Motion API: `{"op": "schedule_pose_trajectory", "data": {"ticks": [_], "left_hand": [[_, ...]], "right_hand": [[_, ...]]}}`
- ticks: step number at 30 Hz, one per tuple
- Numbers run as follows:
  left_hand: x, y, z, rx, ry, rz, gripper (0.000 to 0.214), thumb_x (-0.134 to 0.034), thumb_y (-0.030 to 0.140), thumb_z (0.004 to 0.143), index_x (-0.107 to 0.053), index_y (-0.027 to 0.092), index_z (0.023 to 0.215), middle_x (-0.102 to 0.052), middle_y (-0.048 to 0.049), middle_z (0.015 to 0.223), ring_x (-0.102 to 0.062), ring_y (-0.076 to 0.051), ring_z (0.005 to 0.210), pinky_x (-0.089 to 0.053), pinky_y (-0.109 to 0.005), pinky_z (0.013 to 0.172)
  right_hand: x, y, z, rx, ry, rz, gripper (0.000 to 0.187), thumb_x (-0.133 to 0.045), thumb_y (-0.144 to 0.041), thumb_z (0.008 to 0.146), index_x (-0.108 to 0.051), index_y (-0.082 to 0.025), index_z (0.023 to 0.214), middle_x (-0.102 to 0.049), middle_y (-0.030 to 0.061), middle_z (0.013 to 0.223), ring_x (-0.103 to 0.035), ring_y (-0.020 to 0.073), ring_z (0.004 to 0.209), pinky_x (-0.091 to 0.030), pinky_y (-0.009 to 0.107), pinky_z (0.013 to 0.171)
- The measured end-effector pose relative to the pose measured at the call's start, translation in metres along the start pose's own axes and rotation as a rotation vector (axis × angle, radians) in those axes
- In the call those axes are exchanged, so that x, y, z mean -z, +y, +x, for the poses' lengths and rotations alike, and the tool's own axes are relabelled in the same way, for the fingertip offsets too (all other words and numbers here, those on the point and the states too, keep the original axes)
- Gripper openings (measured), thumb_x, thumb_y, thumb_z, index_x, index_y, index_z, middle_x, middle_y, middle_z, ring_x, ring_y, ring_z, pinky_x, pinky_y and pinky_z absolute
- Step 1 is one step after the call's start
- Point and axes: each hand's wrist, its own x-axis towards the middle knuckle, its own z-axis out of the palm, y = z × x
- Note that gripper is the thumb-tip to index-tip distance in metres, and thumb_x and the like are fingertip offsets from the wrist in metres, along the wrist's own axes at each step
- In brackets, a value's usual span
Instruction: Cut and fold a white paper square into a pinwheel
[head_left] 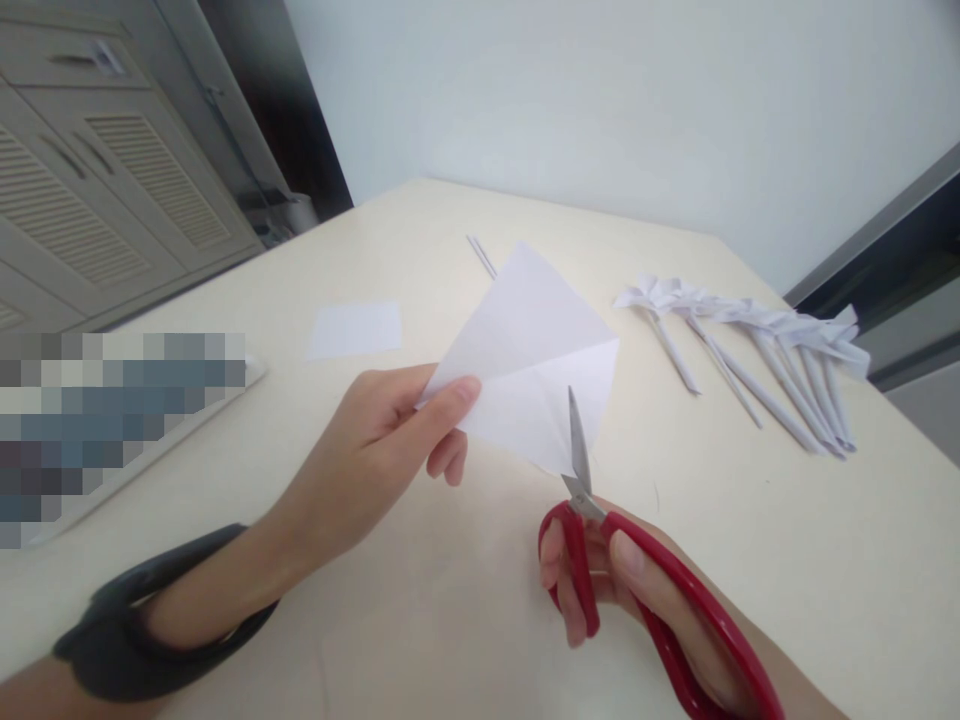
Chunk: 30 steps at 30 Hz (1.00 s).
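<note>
Between the thumb and fingers of my left hand (390,430) is the left corner of a square sheet of white paper (525,320), with crease lines across it. The sheet is held up over the table, tilted like a diamond. My right hand (637,570) grips red-handled scissors (579,470), fingers through the loops. Their blades are spread at the paper's lower edge, one blade in front of the sheet and the other mostly hidden behind it.
On the cream table (450,600), a white paper rectangle (356,328) lies to the left. Thin paper sticks (481,255) show behind the sheet. Several rolled-paper stems with crumpled white tops (750,320) lie at the right. A pixelated flat object (112,430) is at the left edge. A wall (637,110) stands behind.
</note>
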Motion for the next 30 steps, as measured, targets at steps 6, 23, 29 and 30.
{"op": "schedule_pose_trajectory", "data": {"ticks": [6, 23, 29, 30], "left_hand": [[-0.001, 0.001, 0.001, 0.004, -0.006, 0.004, 0.042, -0.041, 0.035, 0.091, -0.043, 0.018, 0.052, -0.049, 0.0045, 0.048, -0.047, -0.010, 0.049, -0.035, -0.025, 0.056], [-0.001, 0.002, 0.002, 0.004, -0.016, 0.000, 0.043, -0.041, 0.035, 0.091, -0.043, 0.019, 0.052, -0.049, 0.0040, 0.048, -0.047, -0.011, 0.049, -0.035, -0.026, 0.056], [-0.001, 0.002, 0.001, 0.005, -0.006, 0.005, 0.042, -0.041, 0.035, 0.091, -0.044, 0.019, 0.052, -0.049, 0.0042, 0.048, -0.047, -0.011, 0.049, -0.035, -0.026, 0.056], [0.000, 0.002, 0.001, 0.010, -0.011, 0.008, 0.042, -0.041, 0.035, 0.091, -0.044, 0.019, 0.052, -0.049, 0.0040, 0.048, -0.047, -0.011, 0.049, -0.035, -0.026, 0.056]], "right_hand": [[0.000, -0.007, -0.007, -0.009, 0.016, -0.011, 0.043, -0.034, -0.052, 0.091, -0.059, -0.017, 0.091, -0.059, 0.0051, 0.076, -0.056, 0.0180, 0.073, -0.046, 0.037, 0.076], [-0.003, 0.012, 0.000, -0.004, 0.016, 0.057, 0.042, -0.034, -0.053, 0.091, -0.054, -0.017, 0.083, -0.051, 0.0015, 0.065, -0.049, 0.0142, 0.065, -0.040, 0.031, 0.071], [-0.002, 0.011, -0.002, -0.022, 0.006, 0.070, 0.038, -0.037, -0.051, 0.091, -0.054, -0.018, 0.082, -0.051, 0.0016, 0.066, -0.050, 0.0151, 0.068, -0.041, 0.031, 0.073], [-0.002, 0.008, -0.001, -0.031, 0.002, 0.076, 0.038, -0.037, -0.051, 0.091, -0.054, -0.017, 0.083, -0.051, 0.0019, 0.068, -0.050, 0.0150, 0.067, -0.041, 0.032, 0.072]]}}
